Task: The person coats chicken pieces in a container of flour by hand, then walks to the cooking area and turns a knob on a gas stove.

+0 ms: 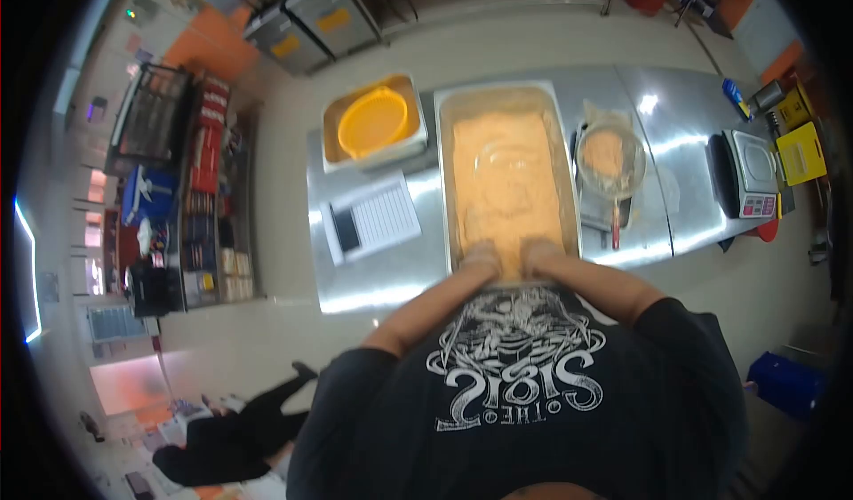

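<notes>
A long, deep metal pan [442,180] stands on the steel table in front of me. In it lies a broad bed of pale orange, powdery-looking material [506,167] with ridges and hollows on its surface. My left hand [481,256] and my right hand [538,255] are both inside the pan at its near end, side by side with a small gap between them. Each touches the orange material. Blur and the material hide the fingers, so I cannot make out whether they grip any of it.
On the steel table [373,282] are a pan [330,157] holding a yellow basin [373,122], a lined sheet [378,220], a red-handled strainer [640,167] containing orange material, and a scale [755,167]. Shelves [200,198] stand left; a person [222,442] is at lower left.
</notes>
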Motion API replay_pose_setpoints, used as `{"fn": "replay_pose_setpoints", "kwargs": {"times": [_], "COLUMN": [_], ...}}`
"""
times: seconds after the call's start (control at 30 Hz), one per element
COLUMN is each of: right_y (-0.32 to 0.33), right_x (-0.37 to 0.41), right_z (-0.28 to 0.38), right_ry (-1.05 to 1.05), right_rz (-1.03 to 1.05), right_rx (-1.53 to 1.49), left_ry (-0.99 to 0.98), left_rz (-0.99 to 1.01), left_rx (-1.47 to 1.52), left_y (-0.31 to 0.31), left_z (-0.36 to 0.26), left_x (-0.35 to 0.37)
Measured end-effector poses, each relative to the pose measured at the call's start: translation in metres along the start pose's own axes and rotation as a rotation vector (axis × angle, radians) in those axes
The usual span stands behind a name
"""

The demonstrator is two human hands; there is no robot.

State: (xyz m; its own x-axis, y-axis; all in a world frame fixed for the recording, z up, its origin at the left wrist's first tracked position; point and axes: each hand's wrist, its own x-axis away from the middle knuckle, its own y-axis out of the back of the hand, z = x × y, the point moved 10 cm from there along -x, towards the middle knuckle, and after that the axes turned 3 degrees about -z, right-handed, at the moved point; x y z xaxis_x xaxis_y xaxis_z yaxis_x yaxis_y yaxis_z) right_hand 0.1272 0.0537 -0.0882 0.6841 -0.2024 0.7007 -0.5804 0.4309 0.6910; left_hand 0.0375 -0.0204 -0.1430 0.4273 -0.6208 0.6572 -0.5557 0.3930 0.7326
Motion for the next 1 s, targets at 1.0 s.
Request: {"fn": "replay_pose_setpoints", "kwargs": {"times": [1.0], "right_y": [-0.003], "right_x": [-0.05], "right_z": [0.015], "right_ry": [0.222], "right_rz": [-0.13], "right_rx": [-0.311], "left_ry": [-0.017], "left_rz": [0.067], "left_rx": [-0.006], "left_y": [0.03], "left_z": [-0.018], "left_x": [0.003]}}
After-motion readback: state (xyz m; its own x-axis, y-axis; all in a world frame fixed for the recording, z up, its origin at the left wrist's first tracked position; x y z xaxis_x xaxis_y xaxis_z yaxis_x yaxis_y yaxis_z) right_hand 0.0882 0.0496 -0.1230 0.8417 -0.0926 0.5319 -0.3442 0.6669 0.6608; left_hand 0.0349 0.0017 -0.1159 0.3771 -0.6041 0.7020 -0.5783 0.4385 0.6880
